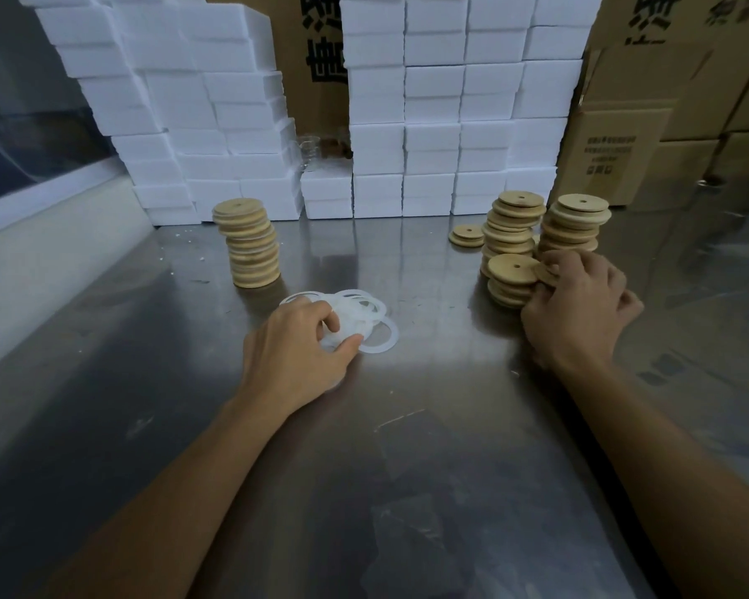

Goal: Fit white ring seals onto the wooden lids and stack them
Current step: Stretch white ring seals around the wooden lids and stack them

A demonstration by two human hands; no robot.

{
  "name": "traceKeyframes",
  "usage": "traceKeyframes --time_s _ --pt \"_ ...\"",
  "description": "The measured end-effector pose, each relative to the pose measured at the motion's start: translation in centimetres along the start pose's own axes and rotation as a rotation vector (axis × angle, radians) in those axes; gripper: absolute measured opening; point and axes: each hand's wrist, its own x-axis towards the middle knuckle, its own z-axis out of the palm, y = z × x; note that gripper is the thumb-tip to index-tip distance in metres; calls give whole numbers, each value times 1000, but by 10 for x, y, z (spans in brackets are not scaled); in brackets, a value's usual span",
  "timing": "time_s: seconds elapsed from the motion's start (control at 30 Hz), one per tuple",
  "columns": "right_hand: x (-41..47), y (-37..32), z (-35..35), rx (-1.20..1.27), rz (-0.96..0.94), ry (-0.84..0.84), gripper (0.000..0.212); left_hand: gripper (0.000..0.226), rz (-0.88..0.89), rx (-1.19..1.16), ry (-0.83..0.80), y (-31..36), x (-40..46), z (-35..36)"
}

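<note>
Finished stack [251,244] stands far left. My left hand [295,352] pinches one ring seal [342,339] from the loose pile [355,309]; seals look thin and floppy, best taken by the rim. My right hand [580,304] grips a stiff, light wooden lid [545,273] edgewise beside the unsealed stacks [545,229].

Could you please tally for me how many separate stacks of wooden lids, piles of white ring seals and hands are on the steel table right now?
Stacks of wooden lids: 5, namely the left stack, two tall right stacks, the short front stack and the low pair
Piles of white ring seals: 1
Hands: 2, left hand and right hand
Total: 8
</note>
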Motion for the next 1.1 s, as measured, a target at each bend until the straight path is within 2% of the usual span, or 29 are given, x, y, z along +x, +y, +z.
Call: traceKeyframes --time_s 0.13,0.23,0.3,0.37,0.47,0.67,0.77,0.83,0.9,0.97,1.1 --pt "1 -1 0 20 -24 76 41 29 6 -47 -37 1 0 -1" --pt "1 -4 -1 79 -106 159 33 23 100 -81 -100 1 -1 -1" --pt "-1 -10 -2 193 -222 196 30 16 161 -87 -157 3 -1 -1" --pt "-5 -19 -3 367 -336 207 25 11 191 -81 -146 4 0 0" --pt "-16 -34 -4 605 -404 89 19 12 189 -70 -145 6 0 -1" --pt "-35 -49 2 932 -119 -287 16 10 196 -50 -153 11 1 -3" --pt "-38 -55 -1 1093 131 -421 25 12 259 47 -160 15 1 -2" --pt "-37 -57 -4 1175 290 -516 27 12 260 34 -112 16 2 -1" --pt "-38 -59 -5 1216 372 -588 16 14 212 -89 -53 20 2 -1" --pt "-38 -60 -5 1210 405 -582 3 15 96 -327 -33 25 1 -1" --pt "-40 -60 -1 1034 307 -549 15 21 -198 -811 13 37 3 -2"
